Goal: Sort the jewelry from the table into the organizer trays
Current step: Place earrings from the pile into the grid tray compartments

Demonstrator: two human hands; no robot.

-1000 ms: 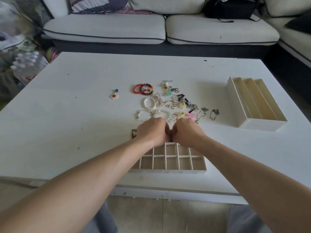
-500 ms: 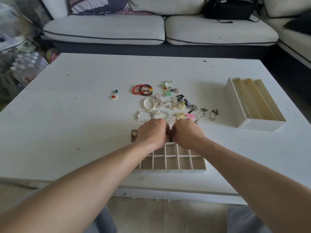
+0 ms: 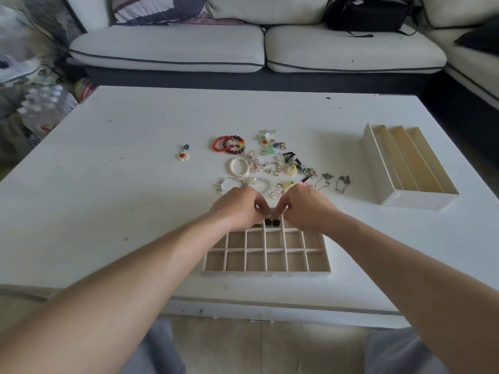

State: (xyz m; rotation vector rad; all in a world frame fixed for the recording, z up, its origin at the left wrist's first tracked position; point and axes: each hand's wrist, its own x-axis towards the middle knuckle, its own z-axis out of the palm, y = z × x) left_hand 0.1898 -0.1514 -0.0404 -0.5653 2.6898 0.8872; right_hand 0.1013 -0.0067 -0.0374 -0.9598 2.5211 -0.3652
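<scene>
A beige grid organizer tray (image 3: 266,273) lies at the table's near edge. My left hand (image 3: 239,209) and right hand (image 3: 306,209) hover over its far row, a small gap apart, fingers curled down; nothing shows in them. Between them two dark square studs (image 3: 271,222) sit in a far compartment. Beyond the hands lies the jewelry pile: red bead bracelets (image 3: 229,144), a pearl bracelet (image 3: 239,166), mixed earrings (image 3: 286,164) and thin chains (image 3: 343,182). A flower earring (image 3: 183,155) lies alone to the left.
A cream tray with three long slots (image 3: 378,168) stands at the right of the white table (image 3: 108,198). A sofa (image 3: 167,47) runs behind the table, with a black bag (image 3: 364,14) on it. Bags and bottles (image 3: 43,103) are heaped at the far left.
My two fists, pressed together before, have parted slightly. The two dark studs now show in the compartment between them. The view has tilted a little.
</scene>
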